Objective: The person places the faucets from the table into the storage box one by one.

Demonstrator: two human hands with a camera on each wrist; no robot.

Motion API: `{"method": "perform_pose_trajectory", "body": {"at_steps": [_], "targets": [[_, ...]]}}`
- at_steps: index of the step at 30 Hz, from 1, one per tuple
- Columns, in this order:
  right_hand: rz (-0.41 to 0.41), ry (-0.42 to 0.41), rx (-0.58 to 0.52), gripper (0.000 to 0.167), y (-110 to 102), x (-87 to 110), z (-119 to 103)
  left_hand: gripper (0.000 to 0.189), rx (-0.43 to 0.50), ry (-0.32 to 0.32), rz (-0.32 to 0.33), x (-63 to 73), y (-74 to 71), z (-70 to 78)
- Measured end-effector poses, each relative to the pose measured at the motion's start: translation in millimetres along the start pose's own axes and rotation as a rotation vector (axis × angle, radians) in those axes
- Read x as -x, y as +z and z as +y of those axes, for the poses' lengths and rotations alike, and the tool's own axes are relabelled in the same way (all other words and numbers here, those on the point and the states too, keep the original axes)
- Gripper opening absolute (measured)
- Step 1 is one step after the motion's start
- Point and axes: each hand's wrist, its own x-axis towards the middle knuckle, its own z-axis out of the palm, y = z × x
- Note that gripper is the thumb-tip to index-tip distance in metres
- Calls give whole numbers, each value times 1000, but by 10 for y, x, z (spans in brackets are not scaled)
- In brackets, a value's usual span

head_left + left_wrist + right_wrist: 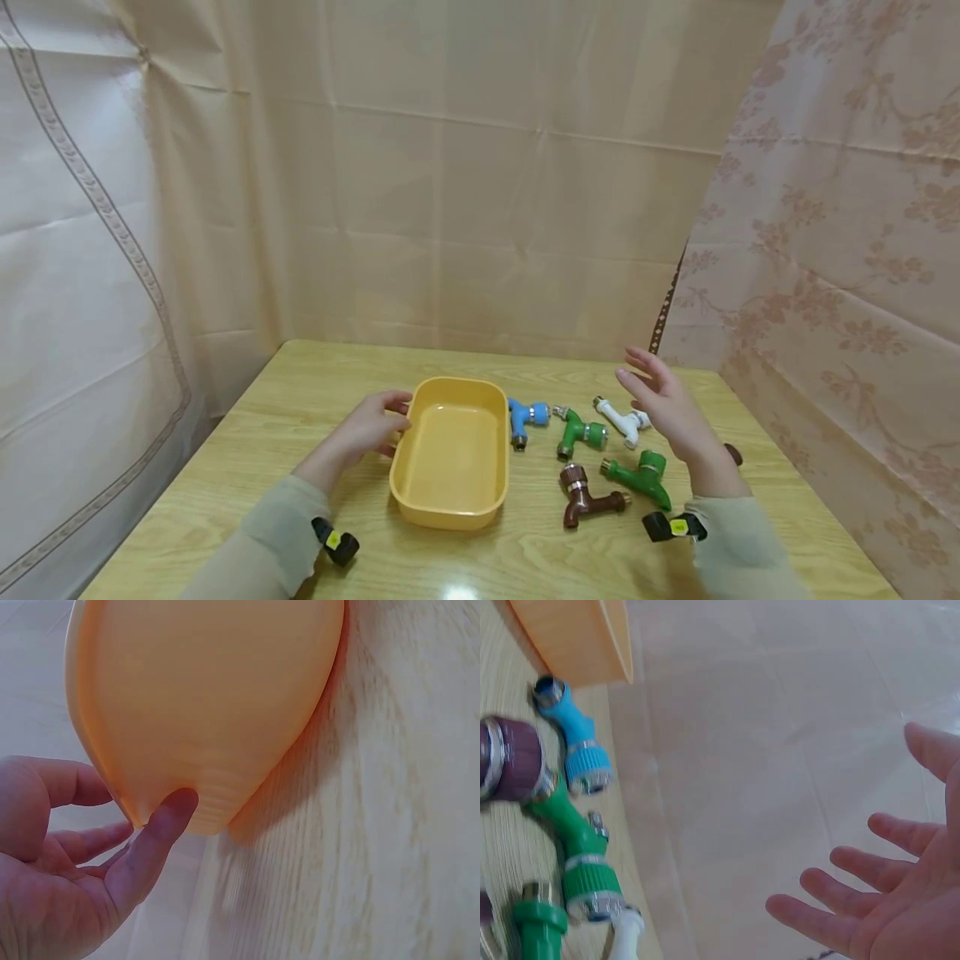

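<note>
A yellow rectangular tray (450, 512) sits on the table. Beside its left wall is my left hand (367, 429), fingers loosely bent at the rim; in the left wrist view the thumb (169, 817) overlaps the outer wall. I cannot tell how firmly they touch. My right hand (667, 408) is raised above the taps, holding nothing, its fingers spread in the right wrist view. Around it lie a white tap (621, 421), a green tap (577, 433), another green tap (645, 477) and a brown tap (585, 497). A blue tap (527, 421) lies against the tray's right side.
A dark brown piece (733, 454) shows past my right wrist, mostly hidden. The wooden table (247, 467) ends at a beige curtain (480, 208) behind, with a floral cloth (847, 275) hanging on the right and a pale cloth (82, 275) on the left.
</note>
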Motion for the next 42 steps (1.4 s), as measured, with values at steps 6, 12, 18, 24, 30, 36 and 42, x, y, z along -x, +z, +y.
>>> {"method": "perform_pose_trajectory", "body": {"at_steps": [6, 12, 18, 24, 30, 36, 42], "targets": [[62, 41, 78, 77, -186, 44, 122, 53, 19, 13, -7, 0, -2, -14], [146, 71, 111, 79, -331, 112, 206, 54, 29, 18, -6, 9, 0, -4], [191, 92, 158, 79, -417, 166, 336, 54, 2, 8, 5, 4, 3, 7], [215, 127, 186, 82, -499, 180, 474, 54, 4, 14, -4, -6, -7, -1], [230, 200, 215, 86, -596, 223, 647, 53, 9, 9, -9, -13, -10, -8], [233, 253, 262, 92, -675, 290, 786, 54, 27, 36, -19, -17, -24, -35], [221, 272, 395, 93, -718, 332, 918, 55, 32, 42, -23, -5, -21, -32]]}}
